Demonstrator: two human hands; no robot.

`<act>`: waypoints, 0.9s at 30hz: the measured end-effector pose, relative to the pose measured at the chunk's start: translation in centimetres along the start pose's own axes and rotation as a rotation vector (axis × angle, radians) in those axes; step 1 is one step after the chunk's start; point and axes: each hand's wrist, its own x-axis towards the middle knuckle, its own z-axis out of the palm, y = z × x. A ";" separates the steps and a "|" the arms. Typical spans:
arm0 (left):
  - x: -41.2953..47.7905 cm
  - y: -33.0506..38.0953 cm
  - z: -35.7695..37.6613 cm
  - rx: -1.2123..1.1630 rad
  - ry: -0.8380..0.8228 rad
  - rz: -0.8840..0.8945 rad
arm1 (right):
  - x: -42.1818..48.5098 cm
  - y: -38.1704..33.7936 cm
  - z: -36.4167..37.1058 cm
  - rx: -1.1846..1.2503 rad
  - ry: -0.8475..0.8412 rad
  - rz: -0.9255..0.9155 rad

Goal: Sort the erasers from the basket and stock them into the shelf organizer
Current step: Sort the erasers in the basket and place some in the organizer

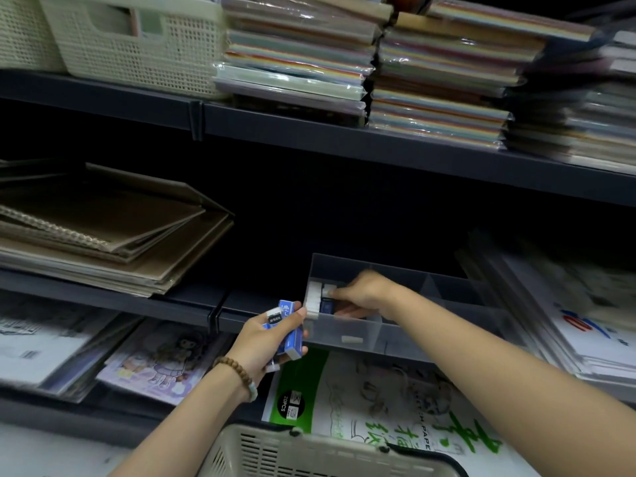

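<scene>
The left hand (265, 342) grips spare blue-sleeved white erasers (288, 318), kept ready, while the right hand (361, 294) pinches one dark blue eraser (327, 306) into the clear plastic organizer (395, 342).

Organizer (347, 333) on middle shelf (192, 306) — notebooks (103, 228) left, basket (309, 452) below.

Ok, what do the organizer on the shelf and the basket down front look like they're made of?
Organizer: seemingly clear, lightly frosted rigid plastic; the erasers show through its walls. Basket: probably moulded beige plastic, matte, judging by its slotted sides and rounded rim.
</scene>
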 end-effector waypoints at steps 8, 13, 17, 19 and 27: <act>-0.2 0.7 -0.2 -0.068 -0.019 -0.031 | -1.3 -0.6 -0.6 0.051 0.076 -0.061; -1.0 1.3 -0.2 -0.257 -0.041 0.027 | -7.1 0.7 -0.7 0.150 0.183 -0.461; -3.0 1.2 0.7 -0.209 -0.114 0.010 | -11.6 3.4 1.4 0.252 -0.014 -0.314; -4.0 0.8 1.6 -0.144 -0.171 0.009 | -12.8 4.4 2.2 0.355 -0.093 -0.203; -5.2 -2.2 4.4 -0.120 -0.216 0.003 | -13.7 6.7 2.9 0.776 -0.217 -0.062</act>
